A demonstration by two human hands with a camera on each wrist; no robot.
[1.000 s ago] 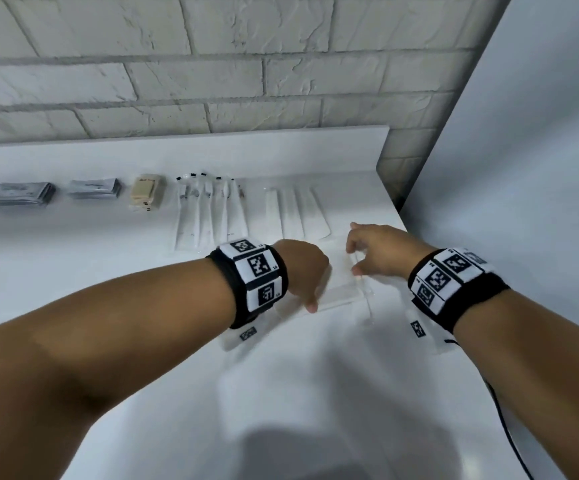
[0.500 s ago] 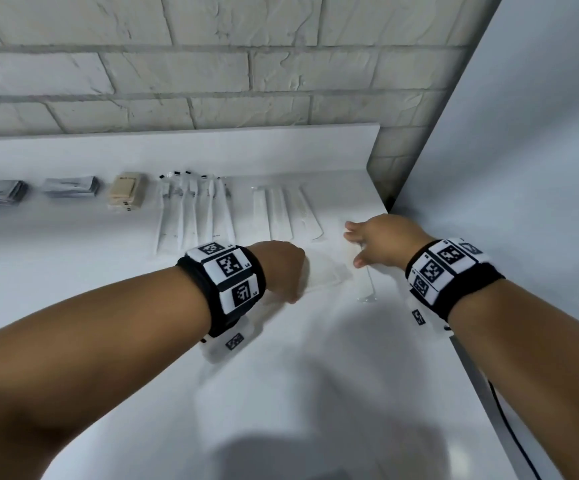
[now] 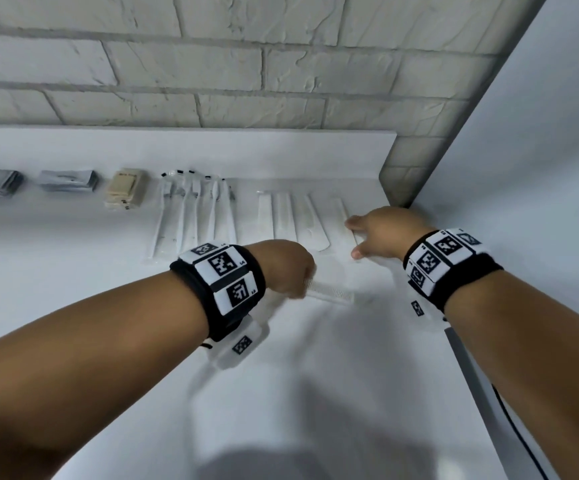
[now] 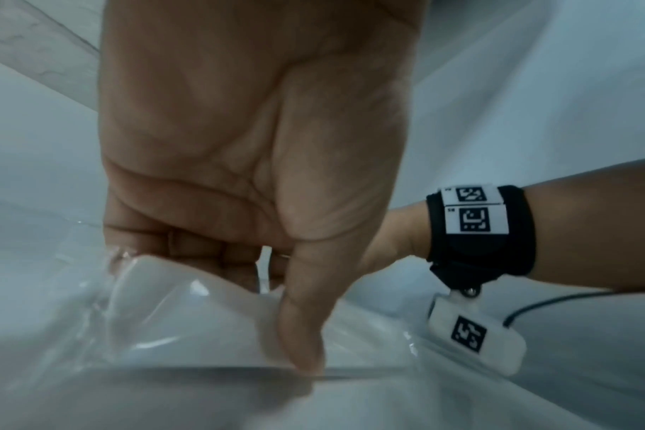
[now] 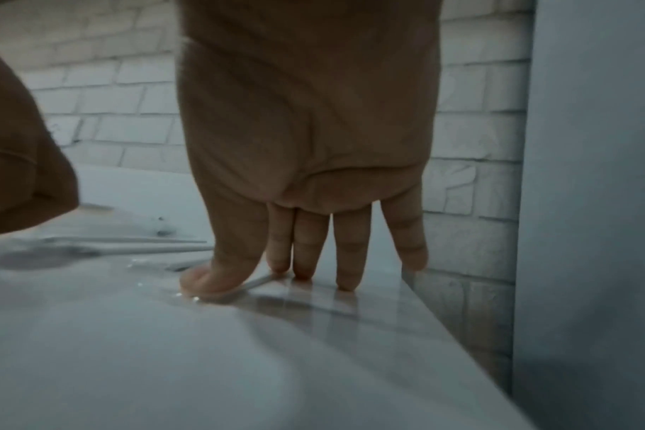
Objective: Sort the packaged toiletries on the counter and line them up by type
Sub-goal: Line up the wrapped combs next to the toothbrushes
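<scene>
Left hand [image 3: 283, 266] pinches a wrapped comb [image 3: 329, 292] by its end, thumb over curled fingers; comb is lifted off the white surface [image 3: 73, 289], teeth edge toward the camera, at about 5 o'clock from the comb row. Right hand [image 3: 381, 232] is spread flat, straight fingertips [image 5: 345, 279] pressing on the surface, thumb on the edge of another wrapped comb [image 3: 345, 220] lying at the row's 3 o'clock end. Comb row [image 3: 291, 221]: several pale combs side by side along the back edge. At 9 o'clock from it, in order: bagged toothbrushes [image 3: 194, 216], a tan packet [image 3: 125, 188], two stacks of grey sachets [image 3: 68, 180]. Brick wall [image 3: 212, 64] behind, plain white panel [image 3: 541, 168] at 3 o'clock.
</scene>
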